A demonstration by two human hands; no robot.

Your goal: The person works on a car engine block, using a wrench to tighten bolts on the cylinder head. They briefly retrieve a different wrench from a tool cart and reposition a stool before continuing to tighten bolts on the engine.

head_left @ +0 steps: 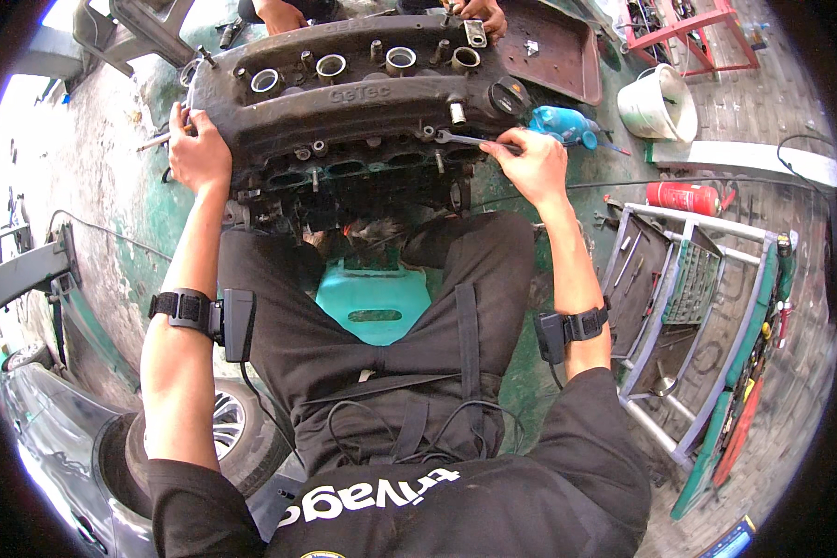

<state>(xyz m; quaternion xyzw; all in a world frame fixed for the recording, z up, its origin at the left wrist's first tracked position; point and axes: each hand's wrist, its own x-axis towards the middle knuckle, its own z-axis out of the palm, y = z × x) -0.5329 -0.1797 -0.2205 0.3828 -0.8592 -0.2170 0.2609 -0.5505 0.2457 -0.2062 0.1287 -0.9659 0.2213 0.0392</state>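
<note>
The right hand [528, 166] grips a slim steel wrench [465, 140]; the left hand [195, 153] clasps the grimy, ribbed cast-metal engine head [344, 102] at its end.

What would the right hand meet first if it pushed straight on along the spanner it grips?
The right hand points left along the spanner, whose head sits at a stud on the dark cylinder head. It would likely meet that stud and the head's side first; depth is unclear.

Black cylinder head [344, 102]; silver wrench [465, 140]; turquoise stool [374, 302]; red extinguisher [684, 197]
</note>
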